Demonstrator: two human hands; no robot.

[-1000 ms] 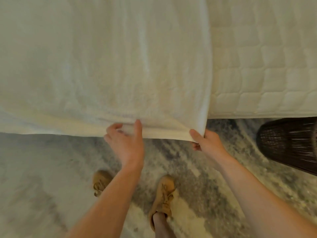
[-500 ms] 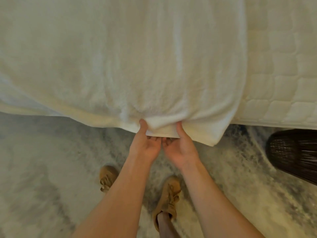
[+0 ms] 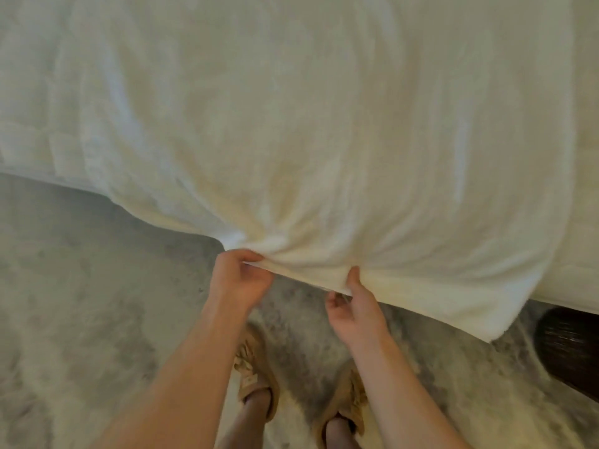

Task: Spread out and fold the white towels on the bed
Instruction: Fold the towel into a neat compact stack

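1. A mottled grey rug (image 3: 81, 286) is seen beneath.
2. The near hem is pinched by the left hand (image 3: 238, 280), fingers curled.
3. The white towel (image 3: 291, 124) is spread over the bed (image 3: 585, 222), bunched at the hem; no fold is yet made.
4. The hem is likewise gripped by the right hand (image 3: 356, 312), thumb on top.
5. A dark woven basket (image 3: 570, 348) is set near the hanging corner; nothing is judged obstructed.

dim, warm light | soft motion blur (edges worst) | wide-angle bowing

Left hand (image 3: 240, 280) and right hand (image 3: 356, 311) pinch, fingers curled.
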